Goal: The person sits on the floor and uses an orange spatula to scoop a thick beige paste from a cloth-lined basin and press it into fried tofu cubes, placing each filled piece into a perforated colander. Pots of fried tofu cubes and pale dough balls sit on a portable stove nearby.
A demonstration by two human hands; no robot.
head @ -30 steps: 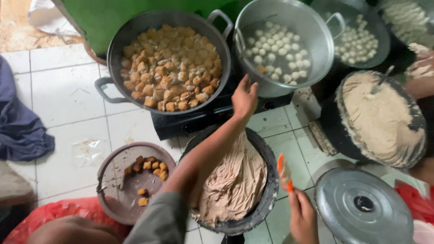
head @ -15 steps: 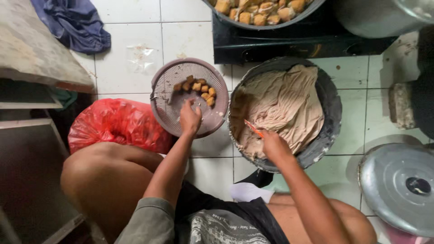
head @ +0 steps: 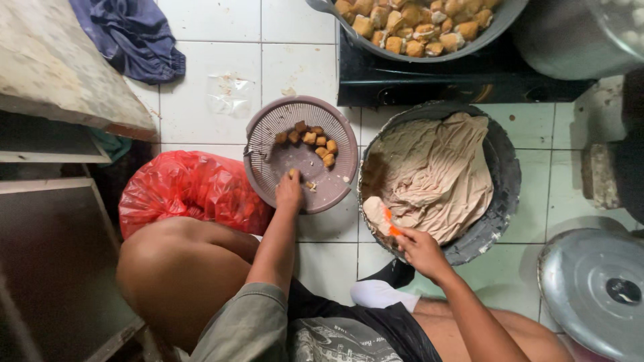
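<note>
Two hands at work: left hand (head: pixel 290 192) pinching a fried tofu piece (head: pixel 293 173) in the colander (head: pixel 258 167) at 11 o'clock. Right hand (head: pixel 419 249) closed on an orange tool (head: pixel 390 222), scooping paste (head: pixel 436 174) at 1 o'clock. Likely stuffing; calls for a firm pinch.

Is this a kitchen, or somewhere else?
It looks like a simple cooking spot on a white tiled floor, probably a home or small food-making kitchen. A big pan of fried pieces sits on a black stove, and a dark basin of pale paste stands beside a metal lid.
</note>
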